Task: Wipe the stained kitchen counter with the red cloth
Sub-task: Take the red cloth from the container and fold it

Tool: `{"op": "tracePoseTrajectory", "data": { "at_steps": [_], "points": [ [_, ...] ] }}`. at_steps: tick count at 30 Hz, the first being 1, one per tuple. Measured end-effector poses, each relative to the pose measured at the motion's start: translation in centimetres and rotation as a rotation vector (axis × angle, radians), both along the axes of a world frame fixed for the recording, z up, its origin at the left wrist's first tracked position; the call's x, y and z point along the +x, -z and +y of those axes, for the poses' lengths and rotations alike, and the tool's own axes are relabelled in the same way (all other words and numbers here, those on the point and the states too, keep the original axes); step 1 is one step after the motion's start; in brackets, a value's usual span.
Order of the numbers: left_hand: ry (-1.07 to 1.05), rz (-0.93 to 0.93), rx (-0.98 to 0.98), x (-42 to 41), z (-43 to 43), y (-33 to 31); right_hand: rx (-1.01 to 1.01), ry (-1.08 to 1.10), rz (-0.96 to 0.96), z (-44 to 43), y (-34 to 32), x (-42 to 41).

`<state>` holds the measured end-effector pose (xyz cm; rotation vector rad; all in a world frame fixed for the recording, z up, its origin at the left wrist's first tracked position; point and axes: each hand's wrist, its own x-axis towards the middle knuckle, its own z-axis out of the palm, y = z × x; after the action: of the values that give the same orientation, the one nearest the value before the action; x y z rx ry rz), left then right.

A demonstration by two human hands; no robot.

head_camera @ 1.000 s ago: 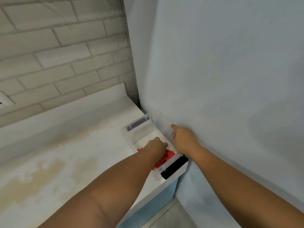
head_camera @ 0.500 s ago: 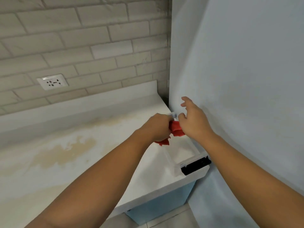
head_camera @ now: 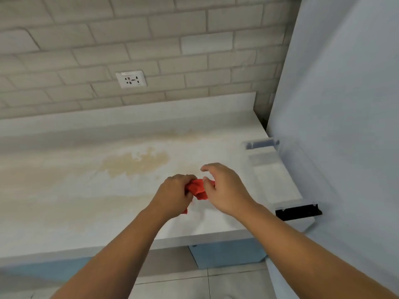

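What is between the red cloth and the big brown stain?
Only bare counter, seen in the head view. The red cloth, gripped by the left hand, is on the near side of the brown stain.

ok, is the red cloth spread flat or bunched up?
Bunched up. The red cloth is a crumpled wad gripped in the left hand, with the thumb of the right hand against it.

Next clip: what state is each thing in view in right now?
red cloth, bunched up between both hands
left hand, grips the red cloth
right hand, thumb on the red cloth, grip unclear
counter, stained brown, looks unwiped
clear box, open, looks empty
wall socket, nothing plugged in
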<state>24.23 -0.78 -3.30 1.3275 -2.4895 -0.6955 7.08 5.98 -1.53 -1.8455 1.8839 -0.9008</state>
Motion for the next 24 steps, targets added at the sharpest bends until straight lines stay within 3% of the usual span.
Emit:
{"op": "tracePoseTrajectory", "data": {
  "at_steps": [6,8,12,14,18,20,24],
  "points": [
    [-0.033,-0.236,-0.066,2.6,2.4,8.4,0.221,-0.209,0.147,0.6,9.3,2.4],
    [-0.053,-0.200,-0.020,3.3,3.1,8.7,0.212,-0.245,0.180,0.8,11.1,2.9],
    [-0.310,0.060,0.108,4.8,2.0,8.3,0.137,-0.149,0.201,0.7,12.1,4.2],
    [-0.348,0.033,0.166,5.2,0.9,8.1,0.176,-0.065,0.172,0.1,11.4,4.8],
    [-0.273,-0.173,0.203,5.1,-0.4,8.1,0.333,-0.016,0.092,-1.8,10.3,6.2],
    [-0.220,-0.183,0.223,4.9,-0.8,7.8,0.410,-0.028,0.064,-2.6,10.3,6.4],
    [-0.072,0.087,0.271,5.6,-0.8,6.4,0.421,-0.099,-0.043,-3.2,9.1,6.0]
  ]
}}
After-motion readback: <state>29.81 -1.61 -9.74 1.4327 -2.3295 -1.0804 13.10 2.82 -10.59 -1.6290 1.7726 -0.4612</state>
